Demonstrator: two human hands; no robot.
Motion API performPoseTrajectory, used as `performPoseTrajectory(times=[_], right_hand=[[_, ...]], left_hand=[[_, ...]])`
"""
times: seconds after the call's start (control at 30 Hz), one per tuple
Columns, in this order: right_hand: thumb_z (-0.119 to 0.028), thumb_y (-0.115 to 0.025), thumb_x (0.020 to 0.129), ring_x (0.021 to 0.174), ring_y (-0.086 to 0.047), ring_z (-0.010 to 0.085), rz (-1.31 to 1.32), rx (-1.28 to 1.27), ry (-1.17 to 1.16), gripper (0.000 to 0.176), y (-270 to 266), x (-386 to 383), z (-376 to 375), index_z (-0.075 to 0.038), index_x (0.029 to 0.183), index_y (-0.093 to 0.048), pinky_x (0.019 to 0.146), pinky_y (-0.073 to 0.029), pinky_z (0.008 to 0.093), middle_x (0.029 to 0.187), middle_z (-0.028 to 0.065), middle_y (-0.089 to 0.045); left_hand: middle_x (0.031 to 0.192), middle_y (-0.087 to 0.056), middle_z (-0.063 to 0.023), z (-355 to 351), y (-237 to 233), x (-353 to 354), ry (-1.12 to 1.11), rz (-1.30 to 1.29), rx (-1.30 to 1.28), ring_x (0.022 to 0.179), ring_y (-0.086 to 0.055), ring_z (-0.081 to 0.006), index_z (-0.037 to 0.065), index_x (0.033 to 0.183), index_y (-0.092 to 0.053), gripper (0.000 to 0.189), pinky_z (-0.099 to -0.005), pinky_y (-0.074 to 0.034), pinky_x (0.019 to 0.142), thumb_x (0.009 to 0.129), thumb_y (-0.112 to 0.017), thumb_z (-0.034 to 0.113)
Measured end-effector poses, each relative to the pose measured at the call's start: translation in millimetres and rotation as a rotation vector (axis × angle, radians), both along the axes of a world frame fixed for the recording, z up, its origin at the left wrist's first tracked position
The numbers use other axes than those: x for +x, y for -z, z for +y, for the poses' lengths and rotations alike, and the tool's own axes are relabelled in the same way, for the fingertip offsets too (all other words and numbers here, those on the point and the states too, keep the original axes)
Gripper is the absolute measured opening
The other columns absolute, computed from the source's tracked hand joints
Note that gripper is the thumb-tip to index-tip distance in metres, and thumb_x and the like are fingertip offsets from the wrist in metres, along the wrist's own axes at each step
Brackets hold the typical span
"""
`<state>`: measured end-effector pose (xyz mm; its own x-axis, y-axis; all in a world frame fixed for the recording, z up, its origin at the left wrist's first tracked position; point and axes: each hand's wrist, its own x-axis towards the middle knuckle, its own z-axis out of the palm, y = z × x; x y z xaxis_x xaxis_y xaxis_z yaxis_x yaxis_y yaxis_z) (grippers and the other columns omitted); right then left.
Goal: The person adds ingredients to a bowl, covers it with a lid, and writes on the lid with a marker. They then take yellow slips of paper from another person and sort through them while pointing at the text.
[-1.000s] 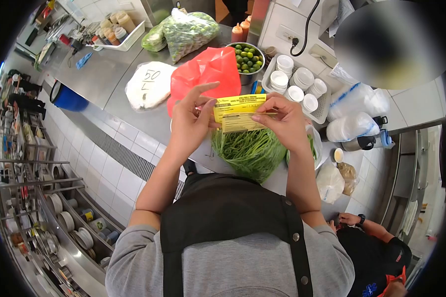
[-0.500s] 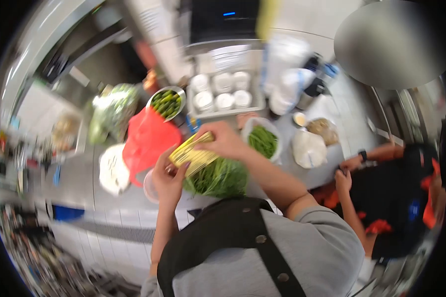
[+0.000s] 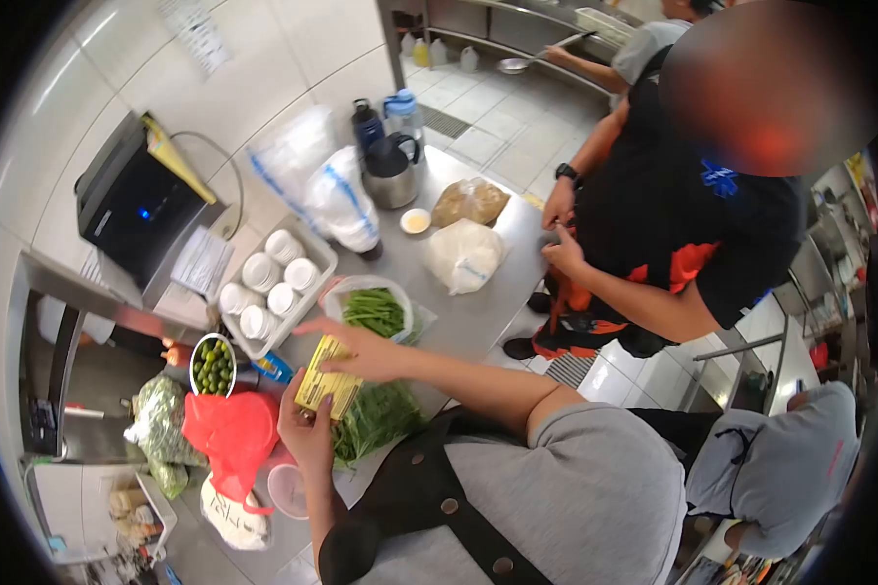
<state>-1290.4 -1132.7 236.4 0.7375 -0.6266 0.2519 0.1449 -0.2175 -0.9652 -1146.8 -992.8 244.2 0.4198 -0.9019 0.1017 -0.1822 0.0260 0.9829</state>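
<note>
I see left hand [image 3: 307,429] and right hand [image 3: 366,353] clamped on the yellow packet [image 3: 327,387] above bagged greens [image 3: 380,421]. Clear tub [image 3: 334,302] at one o'clock holds green beans [image 3: 376,312]; steel bowl [image 3: 193,366] at nine, limes [image 3: 215,367].

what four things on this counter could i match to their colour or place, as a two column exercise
Column one:
1. packet
2. plastic bag
3. limes
4. small cups

Column two:
a. in a metal bowl
b. red
c. in a white tray
d. yellow, held in the left hand

Pairs: 1-d, 2-b, 3-a, 4-c
</note>
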Motion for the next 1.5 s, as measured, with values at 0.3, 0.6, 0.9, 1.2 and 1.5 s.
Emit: performPoseTrajectory(times=[0.3,0.6,0.9,1.2,1.5], right_hand=[[-0.006,-0.070,0.084,0.099,-0.065,0.0314,0.054,-0.072,0.123,0.032,30,-13,24,-0.005,0.114,-0.059,0.088,-0.050,0.0392,0.103,0.0158,-0.067],[-0.012,-0.072,0.085,0.109,-0.063,0.0379,0.117,-0.163,0.062,0.053,22,0,33,-0.004,0.130,-0.047,0.093,-0.048,0.0435,0.119,0.0202,-0.063],[-0.012,-0.069,0.087,0.109,-0.062,0.0362,0.002,-0.176,0.124,0.042,10,7,45,-0.004,0.125,-0.052,0.094,-0.047,0.0420,0.113,0.0176,-0.064],[-0.010,-0.065,0.090,0.108,-0.062,0.0365,0.067,-0.054,0.063,0.030,7,12,50,-0.005,0.118,-0.055,0.092,-0.048,0.0425,0.112,0.0173,-0.064],[-0.009,-0.061,0.091,0.110,-0.061,0.0398,0.010,-0.220,-0.021,0.035,1,34,62,-0.005,0.124,-0.050,0.092,-0.048,0.0452,0.113,0.0182,-0.065]], left_hand=[[0.138,-0.053,-0.0177,10,8,-2,-0.004,-0.495,0.087,0.126,-0.054,-0.0289,0.000,0.139,-0.050,0.072,-0.0400,-0.045,0.103,0.074,-0.081,0.004],[0.142,-0.044,-0.0228,14,3,-30,0.165,-0.814,0.286,0.138,-0.038,-0.0406,0.004,0.157,-0.015,0.130,-0.0516,-0.025,0.115,0.055,-0.093,0.021],[0.134,-0.049,-0.0259,17,18,-10,0.033,-0.834,0.125,0.128,-0.044,-0.0457,0.001,0.149,-0.030,0.095,-0.0537,-0.036,0.107,0.068,-0.079,0.008],[0.117,-0.052,-0.0214,20,8,-17,-0.062,-0.783,0.133,0.116,-0.048,-0.0434,0.002,0.134,-0.045,0.078,-0.0514,-0.039,0.101,0.065,-0.081,0.010],[0.117,-0.052,-0.0222,35,7,-14,-0.167,-0.772,0.106,0.117,-0.048,-0.0433,-0.002,0.130,-0.046,0.079,-0.0505,-0.040,0.100,0.062,-0.083,0.013]])
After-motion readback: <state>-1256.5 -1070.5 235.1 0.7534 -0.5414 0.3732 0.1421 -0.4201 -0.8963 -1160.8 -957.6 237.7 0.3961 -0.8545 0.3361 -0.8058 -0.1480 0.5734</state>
